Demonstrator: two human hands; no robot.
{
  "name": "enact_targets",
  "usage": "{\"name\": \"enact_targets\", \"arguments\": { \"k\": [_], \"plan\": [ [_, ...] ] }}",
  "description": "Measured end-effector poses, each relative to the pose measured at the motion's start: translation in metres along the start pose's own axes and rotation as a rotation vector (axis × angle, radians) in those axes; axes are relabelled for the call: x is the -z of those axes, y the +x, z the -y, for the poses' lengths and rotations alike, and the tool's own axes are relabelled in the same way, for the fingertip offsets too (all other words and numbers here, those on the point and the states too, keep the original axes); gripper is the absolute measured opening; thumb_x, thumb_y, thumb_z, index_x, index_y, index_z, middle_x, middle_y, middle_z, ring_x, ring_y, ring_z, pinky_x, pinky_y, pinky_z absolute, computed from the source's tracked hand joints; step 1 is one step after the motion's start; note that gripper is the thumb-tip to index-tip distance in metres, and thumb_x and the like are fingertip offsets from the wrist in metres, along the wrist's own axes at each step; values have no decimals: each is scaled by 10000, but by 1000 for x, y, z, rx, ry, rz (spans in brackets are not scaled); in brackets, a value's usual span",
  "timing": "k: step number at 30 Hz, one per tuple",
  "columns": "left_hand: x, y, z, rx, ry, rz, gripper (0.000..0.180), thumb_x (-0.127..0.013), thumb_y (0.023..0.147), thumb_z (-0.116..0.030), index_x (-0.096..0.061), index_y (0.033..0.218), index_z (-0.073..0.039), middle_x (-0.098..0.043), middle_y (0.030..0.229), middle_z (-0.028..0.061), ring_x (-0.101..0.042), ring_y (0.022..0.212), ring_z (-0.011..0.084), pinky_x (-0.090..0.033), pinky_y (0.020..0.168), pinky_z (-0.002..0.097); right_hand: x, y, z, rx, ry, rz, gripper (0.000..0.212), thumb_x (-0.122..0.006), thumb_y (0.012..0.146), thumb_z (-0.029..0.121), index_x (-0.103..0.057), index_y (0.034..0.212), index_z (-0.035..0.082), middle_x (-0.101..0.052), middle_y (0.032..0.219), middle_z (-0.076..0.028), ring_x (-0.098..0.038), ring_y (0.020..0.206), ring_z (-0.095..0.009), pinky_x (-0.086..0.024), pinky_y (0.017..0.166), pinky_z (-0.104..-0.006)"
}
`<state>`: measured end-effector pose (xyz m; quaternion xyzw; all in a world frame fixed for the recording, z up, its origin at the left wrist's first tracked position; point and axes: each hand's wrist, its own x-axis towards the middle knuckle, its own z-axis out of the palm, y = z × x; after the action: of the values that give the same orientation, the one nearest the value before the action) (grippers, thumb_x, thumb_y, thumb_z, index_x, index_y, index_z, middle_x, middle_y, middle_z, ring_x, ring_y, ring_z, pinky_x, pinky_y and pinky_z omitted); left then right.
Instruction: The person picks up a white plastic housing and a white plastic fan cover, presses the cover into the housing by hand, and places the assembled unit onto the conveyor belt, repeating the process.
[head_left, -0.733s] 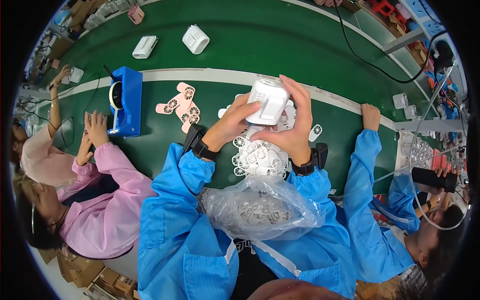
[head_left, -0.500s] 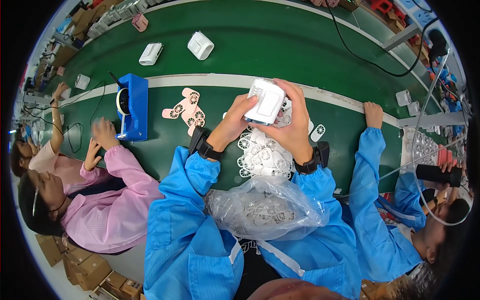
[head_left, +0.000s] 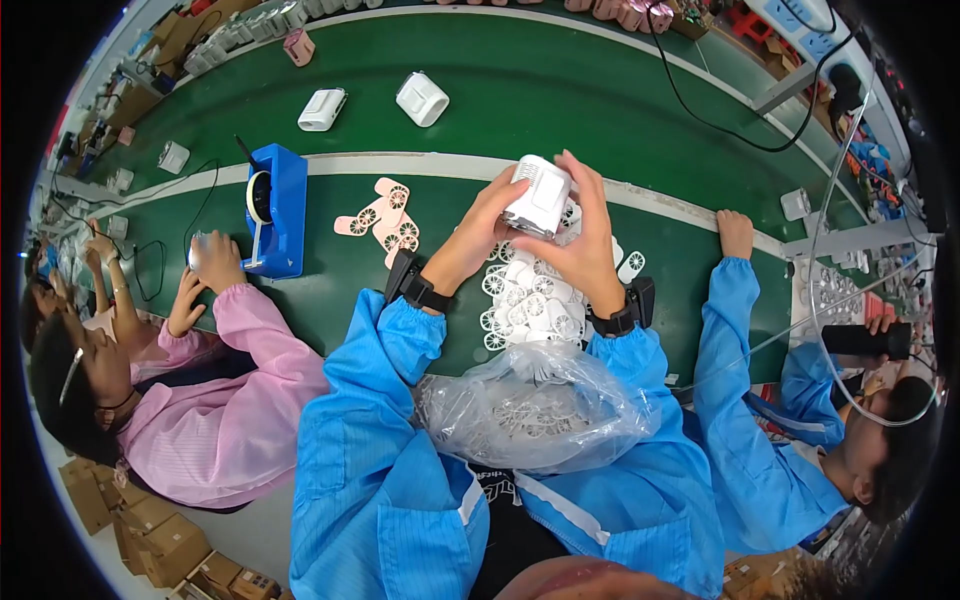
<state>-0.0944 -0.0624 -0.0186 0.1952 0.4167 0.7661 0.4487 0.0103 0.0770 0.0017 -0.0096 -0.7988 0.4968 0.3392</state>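
Between my two hands is a white boxy plastic device [head_left: 541, 197] with rounded edges and a slotted grille, held tilted above the bench. My left hand [head_left: 478, 232] grips its left side, thumb along the front. My right hand [head_left: 588, 245] is on its right side, fingers up along the edge and thumb beneath. Below them lies a pile of small white plates [head_left: 530, 305] with round spoked openings. A clear plastic bag [head_left: 450, 425] with more such plates rests against me. Several pink plates [head_left: 392, 215] of the same shape lie left of my left hand.
A blue tape dispenser [head_left: 288, 215] stands to the left. Beyond the pale rail [head_left: 400, 163], two white devices [head_left: 422, 99] sit on the green belt [head_left: 560, 90]. A co-worker in pink [head_left: 220, 420] is at my left, one in blue [head_left: 745, 440] at my right. A black cable [head_left: 715, 128] hangs far right.
The white device has been turned in my hands, so its front faces more sideways and it looks narrower. The whole view has shifted slightly.
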Motion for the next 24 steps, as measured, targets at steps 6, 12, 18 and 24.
{"name": "enact_targets", "arguments": {
  "k": [6, 12, 18, 24],
  "plan": [
    [-9, 0, -7, -9, -5, -80, 732, -372, 1103, -604, -434, 1551, -28, -726, 1222, 149, -746, 1092, 278, -590, 971, 397, -4, 8, 10, 299, -534, 90, 747, -933, 755, 162, -602, 1407, 10, -644, 1336, -174, -661, 1206, -328, -566, 952, -420],
    [1, -4, -16, 48, -37, 88, 773, -300, 1109, -652, -444, 1542, -28, -732, 1162, 147, -751, 1038, 241, -598, 908, 366, 15, 39, -19, -65, -288, -53, 482, -858, 890, 222, -672, 1266, -15, -727, 1164, -189, -727, 1010, -343, -579, 858, -399],
    [13, 9, -8, -106, 65, -86, 648, -394, 1112, -586, -557, 1391, -24, -734, 985, 137, -742, 836, 202, -594, 759, 322, 67, 98, -121, -273, -689, -154, 552, -782, 938, 475, -689, 1144, -28, -769, 965, -188, -744, 897, -348, -564, 810, -435],
    [0, 12, -6, -130, 70, -117, 556, -441, 1120, -516, -581, 1347, -28, -689, 917, 97, -704, 831, 176, -555, 740, 313, 99, 90, -173, -95, -883, -301, 572, -786, 918, 499, -675, 1100, -31, -711, 1110, -200, -687, 1045, -374, -528, 898, -463]
  ]
}}
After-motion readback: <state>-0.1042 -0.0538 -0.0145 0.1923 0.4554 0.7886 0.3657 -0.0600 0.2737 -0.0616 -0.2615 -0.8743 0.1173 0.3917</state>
